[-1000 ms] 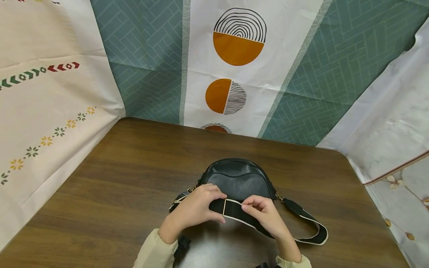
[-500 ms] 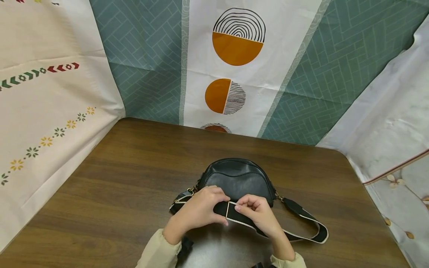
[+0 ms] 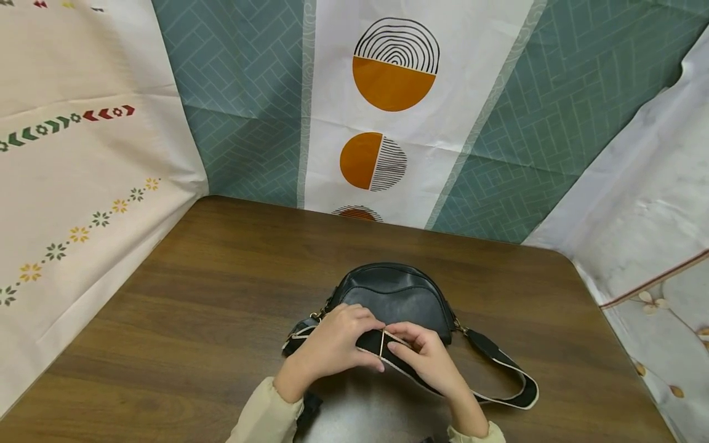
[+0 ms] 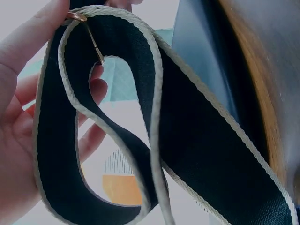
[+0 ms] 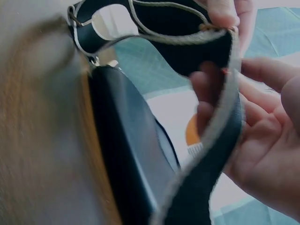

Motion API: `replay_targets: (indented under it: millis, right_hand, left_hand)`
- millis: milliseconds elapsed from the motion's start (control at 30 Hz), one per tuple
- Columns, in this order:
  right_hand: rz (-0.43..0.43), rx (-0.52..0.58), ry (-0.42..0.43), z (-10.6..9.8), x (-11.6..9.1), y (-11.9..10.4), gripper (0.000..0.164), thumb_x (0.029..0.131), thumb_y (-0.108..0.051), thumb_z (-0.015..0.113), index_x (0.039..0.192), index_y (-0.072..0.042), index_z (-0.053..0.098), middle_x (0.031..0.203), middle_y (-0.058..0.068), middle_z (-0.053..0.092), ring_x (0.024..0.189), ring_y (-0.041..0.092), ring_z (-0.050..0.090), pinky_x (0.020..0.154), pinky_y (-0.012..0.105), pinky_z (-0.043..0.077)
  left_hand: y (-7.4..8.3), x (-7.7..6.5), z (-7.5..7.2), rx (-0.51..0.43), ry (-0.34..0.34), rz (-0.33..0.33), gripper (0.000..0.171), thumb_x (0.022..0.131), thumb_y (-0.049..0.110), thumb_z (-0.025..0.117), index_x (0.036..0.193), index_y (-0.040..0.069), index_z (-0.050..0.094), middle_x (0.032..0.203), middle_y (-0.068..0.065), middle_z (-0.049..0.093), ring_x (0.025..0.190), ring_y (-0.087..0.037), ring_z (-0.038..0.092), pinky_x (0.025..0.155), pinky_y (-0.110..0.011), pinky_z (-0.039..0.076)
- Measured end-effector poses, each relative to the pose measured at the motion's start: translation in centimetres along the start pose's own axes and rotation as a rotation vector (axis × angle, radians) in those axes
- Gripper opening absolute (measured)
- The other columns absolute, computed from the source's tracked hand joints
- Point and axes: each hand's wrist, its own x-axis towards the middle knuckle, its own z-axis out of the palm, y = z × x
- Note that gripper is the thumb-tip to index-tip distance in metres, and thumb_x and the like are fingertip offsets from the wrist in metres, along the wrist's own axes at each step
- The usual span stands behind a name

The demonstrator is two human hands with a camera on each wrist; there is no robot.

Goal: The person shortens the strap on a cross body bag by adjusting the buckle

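Note:
A black half-moon shoulder bag (image 3: 390, 300) lies on the table, its black webbing strap (image 3: 369, 340) with cream edges still clipped on at both sides. My left hand (image 3: 332, 344) grips the strap at a thin gold slider buckle (image 3: 382, 343), thumb and fingers at opposite edges. Just right of the buckle, my right hand (image 3: 432, 358) pinches the strap between thumb and fingers. In the left wrist view the strap (image 4: 201, 122) doubles into a loop through the buckle (image 4: 93, 40). The right wrist view has the strap (image 5: 227, 136) passing between my right thumb and fingers.
The bag sits on a brown wooden table (image 3: 249, 264), close beyond both hands. To the right, a loop of the strap rests on the tabletop. Patterned cloths hang behind and at both sides, with a teal and white one (image 3: 249, 123) at the back.
The left hand and the buckle have shifted slightly right. My right hand has moved left along the strap, and its fingertips are now right beside the buckle.

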Motion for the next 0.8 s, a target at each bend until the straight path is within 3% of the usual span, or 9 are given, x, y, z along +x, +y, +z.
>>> replay_targets:
  millis: [100,233,400,500,667,800]
  right_hand:
    - [0.012,0.009,-0.071,-0.3,-0.2,-0.1,0.033,0.083,0.001,0.059,0.114,0.008,0.052,0.103,0.02,0.06,0.087,0.013,0.059,0.07,0.026,0.049]
    - [0.033,-0.024,-0.107,-0.3,-0.2,-0.1,0.046,0.079,-0.008,0.068,0.12,0.002,0.049,0.113,0.015,0.057,0.097,0.018,0.056,0.077,0.029,0.047]
    - [0.025,-0.147,-0.043,0.4,0.0,-0.1,0.054,0.073,-0.02,0.075,0.12,-0.005,0.052,0.117,0.006,0.056,0.107,0.02,0.051,0.086,0.03,0.043]
    - [-0.035,-0.25,0.002,0.9,0.3,-0.1,0.056,0.07,-0.022,0.076,0.119,-0.007,0.053,0.116,0.004,0.057,0.109,0.02,0.051,0.089,0.033,0.041]
    - [-0.136,-0.314,0.037,1.4,0.4,-0.1,0.053,0.072,-0.014,0.075,0.12,-0.005,0.053,0.11,0.008,0.06,0.094,0.016,0.057,0.075,0.029,0.048]
    - [-0.121,-0.289,0.041,1.6,0.4,0.0,0.048,0.074,-0.011,0.072,0.118,-0.007,0.053,0.103,0.006,0.062,0.08,0.012,0.057,0.063,0.025,0.048]
  left_hand:
    - [-0.1,0.0,0.0,-0.017,0.011,0.008,0.051,0.06,0.044,0.077,0.097,0.009,0.068,0.088,0.003,0.062,0.084,-0.011,0.055,0.079,-0.029,0.041]
    - [-0.1,0.1,0.1,-0.034,0.035,0.027,0.05,0.061,0.046,0.075,0.095,0.01,0.067,0.089,0.004,0.063,0.085,-0.01,0.055,0.079,-0.029,0.042]
    - [-0.2,0.2,0.4,-0.058,0.064,0.045,0.05,0.06,0.046,0.074,0.093,0.009,0.065,0.088,0.003,0.063,0.084,-0.011,0.056,0.079,-0.028,0.042]
    - [-0.2,0.2,0.4,-0.086,0.061,0.039,0.051,0.059,0.045,0.074,0.093,0.009,0.063,0.087,0.002,0.062,0.083,-0.011,0.055,0.078,-0.027,0.042]
    - [-0.4,0.2,-0.1,-0.149,0.037,0.02,0.053,0.058,0.046,0.074,0.094,0.01,0.062,0.086,0.004,0.061,0.08,-0.009,0.054,0.076,-0.025,0.042]
    - [-1.0,-0.3,-0.3,-0.149,0.023,0.004,0.054,0.058,0.047,0.074,0.096,0.01,0.062,0.089,0.005,0.06,0.081,-0.008,0.054,0.076,-0.026,0.042]
